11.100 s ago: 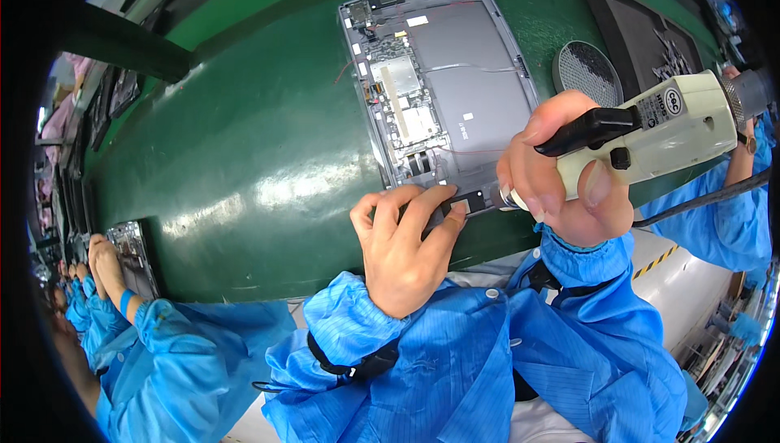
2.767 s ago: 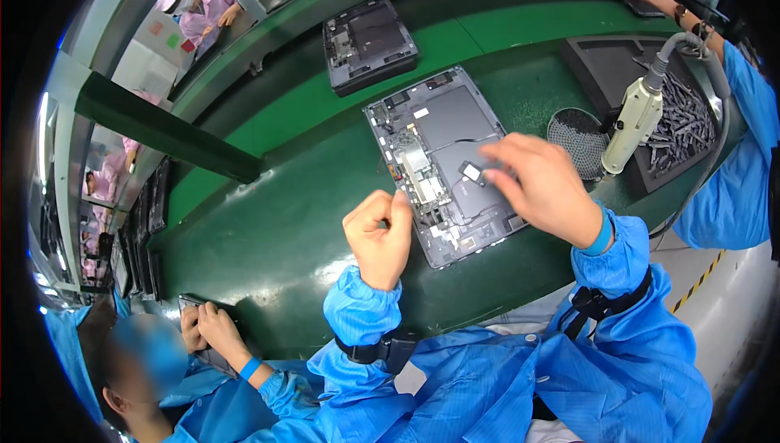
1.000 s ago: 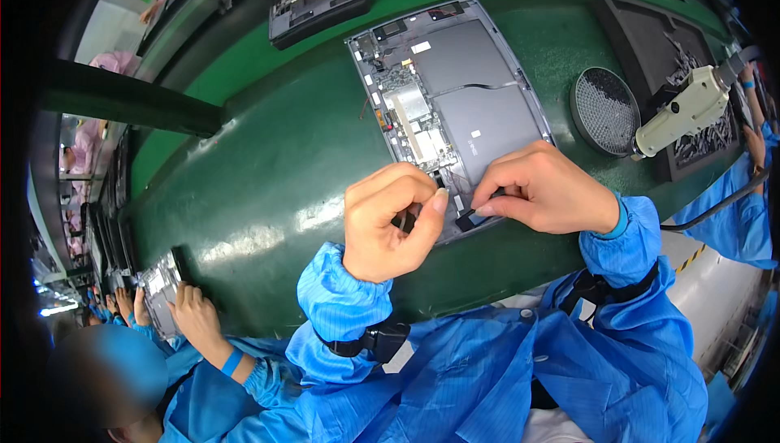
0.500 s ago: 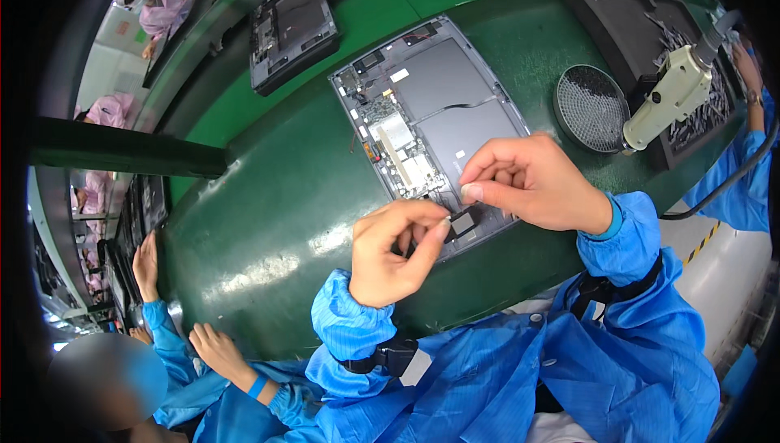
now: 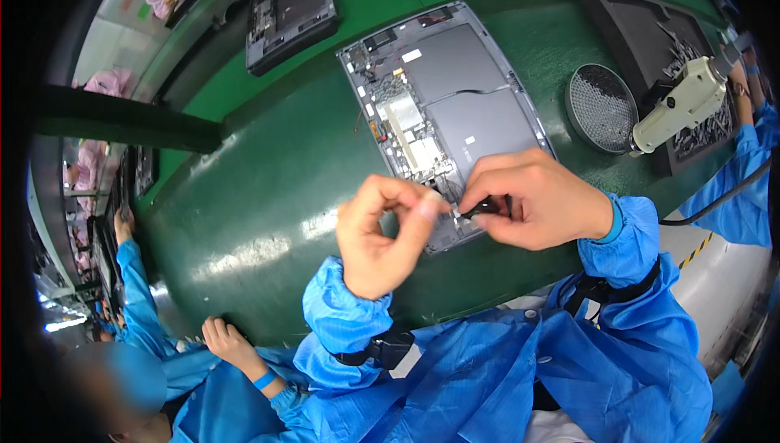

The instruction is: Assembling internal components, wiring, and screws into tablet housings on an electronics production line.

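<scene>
A laptop chassis lies open on the green bench, its circuit board on the left side and flat grey battery packs on the right. Over the chassis's near end, my right hand is closed, gripping a small black part in its fingertips. Close beside it my left hand makes a pinch with thumb and forefinger. Whatever is between those left fingertips is too small and blurred to name. Both hands cover some of the chassis's near corner.
A round mesh-topped dish of tiny dark pieces stands right of the chassis, beside a pale power tool. Behind it lies a dark tray with many slim pieces. Another chassis sits far left. A co-worker's hand rests at the bench's near-left edge.
My right hand has come down and now grips the small black part. The left hand has shifted slightly left. The co-worker's farther hand at left has moved away up the bench.
</scene>
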`<state>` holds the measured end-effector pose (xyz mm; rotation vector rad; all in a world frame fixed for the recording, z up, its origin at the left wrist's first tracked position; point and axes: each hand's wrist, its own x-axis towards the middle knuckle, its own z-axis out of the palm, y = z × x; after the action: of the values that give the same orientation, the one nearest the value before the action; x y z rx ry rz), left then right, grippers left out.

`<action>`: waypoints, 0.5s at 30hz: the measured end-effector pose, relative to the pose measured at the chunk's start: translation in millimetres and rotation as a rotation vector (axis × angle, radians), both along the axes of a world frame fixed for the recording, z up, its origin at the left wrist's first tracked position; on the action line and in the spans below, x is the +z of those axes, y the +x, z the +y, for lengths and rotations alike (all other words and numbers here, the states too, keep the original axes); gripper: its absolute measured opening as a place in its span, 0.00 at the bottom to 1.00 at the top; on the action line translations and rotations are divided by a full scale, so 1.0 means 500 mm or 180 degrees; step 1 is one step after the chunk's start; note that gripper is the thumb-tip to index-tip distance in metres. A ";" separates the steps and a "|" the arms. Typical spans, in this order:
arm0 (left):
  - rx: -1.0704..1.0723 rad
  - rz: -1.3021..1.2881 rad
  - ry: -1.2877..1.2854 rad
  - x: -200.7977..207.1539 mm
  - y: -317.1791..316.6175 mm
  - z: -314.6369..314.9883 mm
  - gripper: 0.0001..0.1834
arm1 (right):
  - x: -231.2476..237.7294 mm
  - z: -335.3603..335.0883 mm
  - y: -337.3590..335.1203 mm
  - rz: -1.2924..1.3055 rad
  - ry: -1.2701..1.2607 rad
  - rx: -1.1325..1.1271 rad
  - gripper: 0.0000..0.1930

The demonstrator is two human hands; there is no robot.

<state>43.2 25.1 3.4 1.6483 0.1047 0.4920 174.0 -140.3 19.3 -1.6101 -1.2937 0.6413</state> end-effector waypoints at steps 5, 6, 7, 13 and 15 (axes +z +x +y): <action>0.0189 0.0045 0.0764 0.029 -0.001 0.018 0.16 | 0.001 0.000 0.002 -0.0084 -0.0423 0.0103 0.04; 0.0087 -0.0001 0.0896 0.029 -0.001 0.017 0.16 | 0.001 0.001 0.001 -0.0133 -0.0485 0.0094 0.05; -0.0022 -0.0053 0.1030 0.028 0.000 0.017 0.17 | 0.004 0.004 0.000 -0.0132 -0.0489 0.0107 0.05; -0.0164 -0.0355 0.1684 0.023 0.013 0.016 0.07 | 0.005 0.006 0.002 -0.0012 -0.0470 0.0142 0.04; -0.0277 -0.0342 0.1757 0.028 0.015 0.012 0.05 | 0.004 0.003 0.003 -0.0584 -0.0163 0.0121 0.04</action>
<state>50.5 30.9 17.2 2.1479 -0.1999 0.5742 175.5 -138.8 21.5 -1.7218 -1.4544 0.5640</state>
